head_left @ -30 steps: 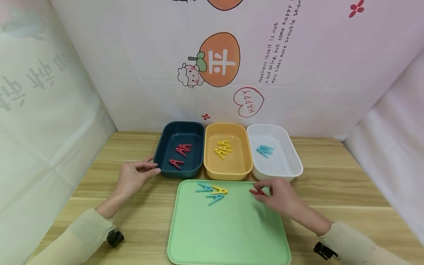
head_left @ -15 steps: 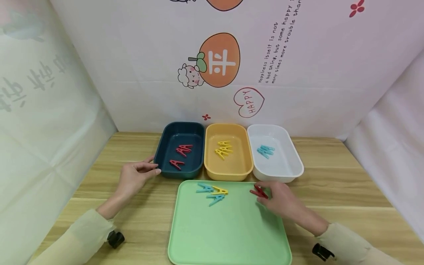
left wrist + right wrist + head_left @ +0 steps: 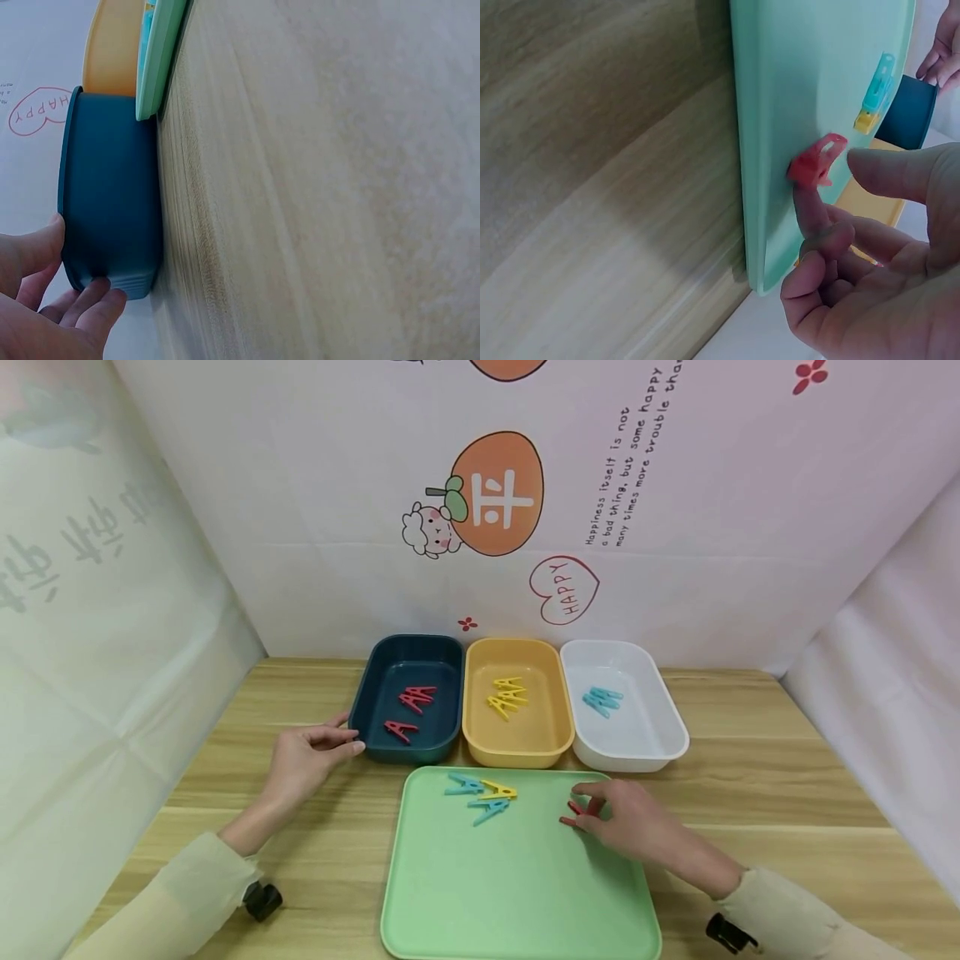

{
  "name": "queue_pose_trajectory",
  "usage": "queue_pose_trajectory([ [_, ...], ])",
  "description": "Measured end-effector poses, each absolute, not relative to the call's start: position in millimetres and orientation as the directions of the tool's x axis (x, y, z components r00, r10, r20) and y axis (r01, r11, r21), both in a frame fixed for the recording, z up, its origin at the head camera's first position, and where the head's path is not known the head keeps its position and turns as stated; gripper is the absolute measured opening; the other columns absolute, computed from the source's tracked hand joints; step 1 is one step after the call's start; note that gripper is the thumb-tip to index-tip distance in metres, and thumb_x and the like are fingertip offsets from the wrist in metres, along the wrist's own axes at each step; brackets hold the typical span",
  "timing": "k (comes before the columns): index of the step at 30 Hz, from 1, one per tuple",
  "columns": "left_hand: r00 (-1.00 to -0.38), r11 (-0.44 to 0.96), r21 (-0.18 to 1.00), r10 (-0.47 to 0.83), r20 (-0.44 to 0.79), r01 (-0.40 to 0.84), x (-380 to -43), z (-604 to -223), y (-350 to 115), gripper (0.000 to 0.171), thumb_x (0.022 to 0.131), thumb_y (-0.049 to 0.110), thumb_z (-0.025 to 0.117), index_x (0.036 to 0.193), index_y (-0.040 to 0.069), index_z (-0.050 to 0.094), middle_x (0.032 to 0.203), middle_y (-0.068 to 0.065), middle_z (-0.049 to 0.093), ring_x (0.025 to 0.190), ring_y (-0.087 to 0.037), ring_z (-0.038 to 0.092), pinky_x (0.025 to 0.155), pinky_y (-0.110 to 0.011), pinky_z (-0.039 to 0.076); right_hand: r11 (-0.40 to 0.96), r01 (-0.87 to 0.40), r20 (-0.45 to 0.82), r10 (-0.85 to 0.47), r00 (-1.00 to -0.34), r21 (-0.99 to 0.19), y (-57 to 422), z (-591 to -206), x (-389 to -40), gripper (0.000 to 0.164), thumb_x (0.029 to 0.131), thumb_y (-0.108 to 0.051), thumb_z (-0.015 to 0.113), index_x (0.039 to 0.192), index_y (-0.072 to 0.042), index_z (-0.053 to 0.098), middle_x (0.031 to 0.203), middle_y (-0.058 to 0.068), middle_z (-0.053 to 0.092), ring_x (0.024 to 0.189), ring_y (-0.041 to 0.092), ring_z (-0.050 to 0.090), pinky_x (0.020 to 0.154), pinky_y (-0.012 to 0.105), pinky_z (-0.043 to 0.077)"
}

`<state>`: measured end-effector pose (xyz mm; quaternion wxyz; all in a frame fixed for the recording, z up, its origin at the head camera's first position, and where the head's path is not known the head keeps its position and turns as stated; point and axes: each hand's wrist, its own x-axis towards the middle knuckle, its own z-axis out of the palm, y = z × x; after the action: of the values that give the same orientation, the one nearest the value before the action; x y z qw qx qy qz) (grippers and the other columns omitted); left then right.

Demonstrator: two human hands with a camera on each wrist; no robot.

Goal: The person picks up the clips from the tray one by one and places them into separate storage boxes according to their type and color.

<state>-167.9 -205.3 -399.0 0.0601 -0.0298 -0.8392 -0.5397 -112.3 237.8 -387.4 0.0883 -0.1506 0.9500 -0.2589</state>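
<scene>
**Red peg (image 3: 806, 166) at right hand (image 3: 633, 822): grip unconfirmed**

The left hand (image 3: 300, 760) has its fingers clamped on the near-left corner of the dark teal bin (image 3: 112, 172); a jerk there would probably shove the adjoining yellow bin (image 3: 519, 752). Two blue pegs (image 3: 492, 808) and a yellow peg (image 3: 501, 788) lie bunched near the far edge of the green tray (image 3: 510, 877); a careless sweep could scatter them. Nearer, the tray offers ample bare room. The red peg is at its far-right part: one finger touches it, another appears apart; clamping cannot be told. A weak hold could drop it. The white bin (image 3: 630, 763) limits forward clearance.
</scene>
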Motion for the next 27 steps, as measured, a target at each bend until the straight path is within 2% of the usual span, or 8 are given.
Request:
queue_pose_trajectory([
  [6,-0.991,0.414,0.903,-0.014,0.130,0.113,-168.8,-398.7,-204.5,0.026,0.094,0.011,0.083,0.112,-0.007,0.078,0.143,-0.016,0.063,0.136,-0.032,0.058,0.083,-0.010,0.053,0.815,-0.225,-0.114,-0.333,-0.936,-0.534,234.9,-387.0,-112.6,0.033,0.096,-0.009,0.076,0.127,0.003,0.074,0.076,-0.008,0.067,0.070,0.010,0.055,0.061,0.029,0.046],
  [13,-0.992,0.411,0.905,-0.014,0.127,0.110,-169.7,-399.4,-203.6,0.026,0.094,0.010,0.083,0.114,-0.007,0.078,0.144,-0.015,0.062,0.136,-0.033,0.058,0.084,-0.011,0.053,0.796,-0.237,-0.123,-0.362,-0.924,-0.558,234.2,-387.8,-112.5,0.022,0.093,-0.003,0.075,0.114,-0.005,0.082,0.074,-0.009,0.067,0.065,0.009,0.053,0.054,0.025,0.044],
  [17,-0.992,0.401,0.910,-0.017,0.126,0.109,-168.9,-398.2,-204.0,0.026,0.094,0.010,0.083,0.113,-0.007,0.078,0.145,-0.016,0.062,0.137,-0.032,0.057,0.083,-0.011,0.053,0.784,-0.281,-0.089,-0.391,-0.916,-0.553,236.9,-387.4,-114.1,0.021,0.089,-0.001,0.075,0.108,-0.004,0.082,0.079,-0.008,0.070,0.074,0.010,0.057,0.059,0.027,0.047],
  [21,-0.992,0.404,0.908,-0.017,0.123,0.106,-168.7,-397.6,-204.4,0.027,0.094,0.011,0.083,0.114,-0.006,0.078,0.145,-0.015,0.061,0.137,-0.033,0.057,0.084,-0.011,0.053,0.807,-0.251,-0.108,-0.360,-0.927,-0.534,240.5,-387.5,-114.7,0.025,0.081,0.003,0.083,0.104,-0.007,0.083,0.081,-0.009,0.069,0.083,0.012,0.060,0.070,0.032,0.052],
  [24,-0.993,0.408,0.908,-0.018,0.118,0.100,-168.4,-397.7,-204.6,0.027,0.094,0.012,0.083,0.114,-0.006,0.078,0.145,-0.015,0.062,0.136,-0.032,0.057,0.084,-0.011,0.053,0.824,-0.222,-0.118,-0.328,-0.937,-0.521,242.9,-389.9,-114.9,0.025,0.076,0.003,0.088,0.096,-0.010,0.083,0.081,-0.010,0.067,0.083,0.013,0.060,0.074,0.035,0.054],
  [27,-0.993,0.407,0.908,-0.020,0.115,0.097,-167.7,-397.9,-205.0,0.027,0.094,0.011,0.083,0.113,-0.006,0.078,0.144,-0.015,0.062,0.136,-0.033,0.058,0.084,-0.011,0.053,0.826,-0.224,-0.102,-0.320,-0.942,-0.517,243.7,-392.7,-114.3,0.020,0.076,-0.001,0.091,0.088,-0.014,0.081,0.079,-0.011,0.067,0.081,0.012,0.060,0.072,0.034,0.053],
])
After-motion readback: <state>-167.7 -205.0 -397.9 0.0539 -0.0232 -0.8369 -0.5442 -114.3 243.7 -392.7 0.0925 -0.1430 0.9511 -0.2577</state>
